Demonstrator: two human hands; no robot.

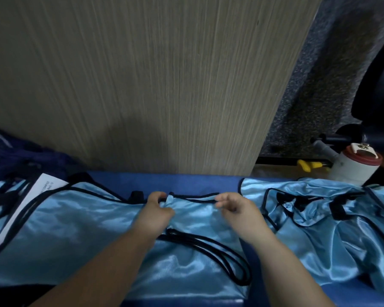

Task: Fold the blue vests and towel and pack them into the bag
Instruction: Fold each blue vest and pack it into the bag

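Observation:
A shiny light-blue vest (80,231) with black trim lies spread flat on a blue surface (186,180) in front of me. My left hand (157,212) pinches the vest's upper edge near a black-trimmed strap. My right hand (237,209) has its fingers curled at the same trimmed edge a little to the right, pinching it. A second light-blue vest (333,227) lies crumpled at the right. A dark navy bag (20,156) sits at the far left.
A white paper sheet (31,202) lies on the left vest part. A wood-grain panel (142,85) stands right behind the blue surface. At the right are a white jar with a red lid (357,165), a yellow tool (306,166) and a dark chair (377,89).

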